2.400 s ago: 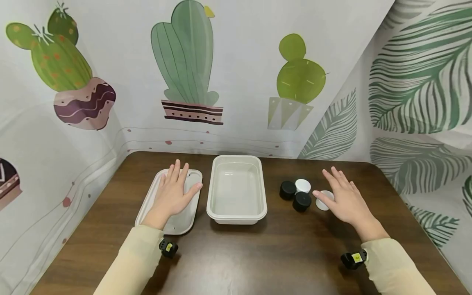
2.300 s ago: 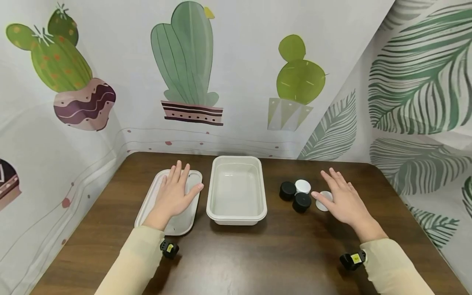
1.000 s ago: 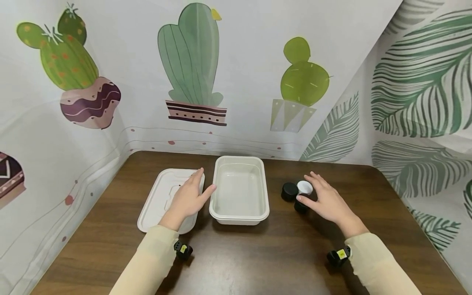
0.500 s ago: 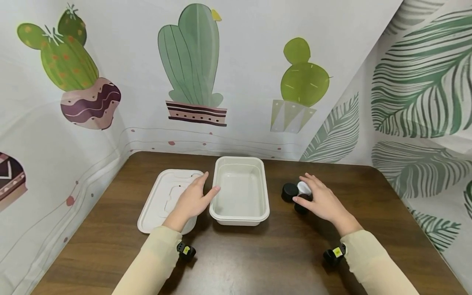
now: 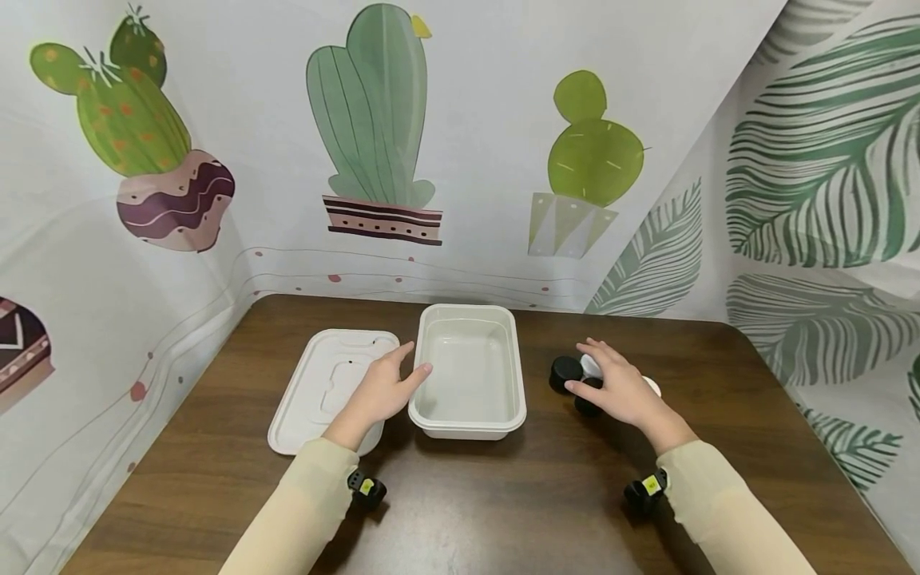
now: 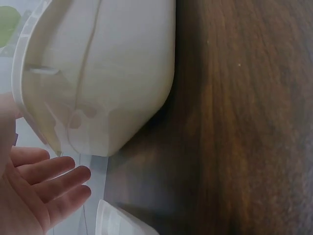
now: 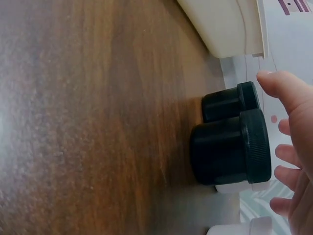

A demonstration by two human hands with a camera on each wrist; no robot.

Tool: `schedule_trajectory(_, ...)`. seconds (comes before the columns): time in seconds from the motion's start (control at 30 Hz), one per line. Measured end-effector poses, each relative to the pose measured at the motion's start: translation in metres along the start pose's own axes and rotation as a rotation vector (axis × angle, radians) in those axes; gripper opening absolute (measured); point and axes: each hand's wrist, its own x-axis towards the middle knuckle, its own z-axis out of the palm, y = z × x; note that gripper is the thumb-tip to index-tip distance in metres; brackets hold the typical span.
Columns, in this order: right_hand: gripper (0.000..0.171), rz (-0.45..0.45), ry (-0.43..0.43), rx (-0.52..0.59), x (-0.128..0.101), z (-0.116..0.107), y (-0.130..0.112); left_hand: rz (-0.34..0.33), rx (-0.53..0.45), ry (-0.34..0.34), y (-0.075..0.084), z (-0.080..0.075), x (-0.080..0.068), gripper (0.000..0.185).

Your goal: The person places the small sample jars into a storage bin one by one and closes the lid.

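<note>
A: Far left first. Flat white rectangular plastic lid (image 5: 327, 387) lies on the dark wooden surface (image 5: 460, 511), long axis running 6 to 12 o'clock.

B: Left hand (image 5: 379, 390)?

A: Released, fingers straight, lying over the lid's right edge. The thumb tip reaches toward the rim of the white rectangular plastic tray (image 5: 469, 371), just at the hand's 3 o'clock. From the left wrist view the fingers (image 6: 46, 183) are spread with the tray wall (image 6: 105, 73) beside them; actual contact I cannot confirm.

B: Tray's lie?

A: Long axis also 6 to 12, parallel to the lid, open side up.

B: Moving right.

A: Cluster of small jars: two black round screw-top jars, far one (image 5: 565, 373) and near one (image 7: 230, 152), with a white one behind them, mostly covered. Right hand (image 5: 620, 389) hovers above them, palm down, fingers loosely spread, gripping nothing; the near black jar sits directly beneath, at the thumb side. Another white cap (image 5: 651, 386) peeks out at the hand's 3 o'clock.

B: Nearer hand for the jars?

A: The right, plainly; the tray stands between the jars and the left hand.
</note>
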Motion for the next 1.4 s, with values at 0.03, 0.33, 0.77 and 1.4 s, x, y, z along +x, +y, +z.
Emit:
schedule_trajectory(0.03,0.076,-0.001,-0.002,-0.006,0.0,0.001,0.0,-0.001,-0.016,0.002,0.0,0.001,0.0,0.065)
schedule_trajectory(0.33,0.071,-0.03,0.001,-0.039,0.004,0.007,0.002,-0.047,-0.165,0.016,0.003,0.003,0.002,0.06)
schedule_trajectory(0.77,0.071,-0.022,-0.018,-0.055,0.007,0.011,0.002,-0.162,-0.351,0.043,0.005,0.005,0.006,0.05)
schedule_trajectory(1.4,0.067,-0.018,0.011,-0.057,0.014,0.015,0.0,-0.303,-0.666,0.095,0.005,0.01,0.008,0.037)
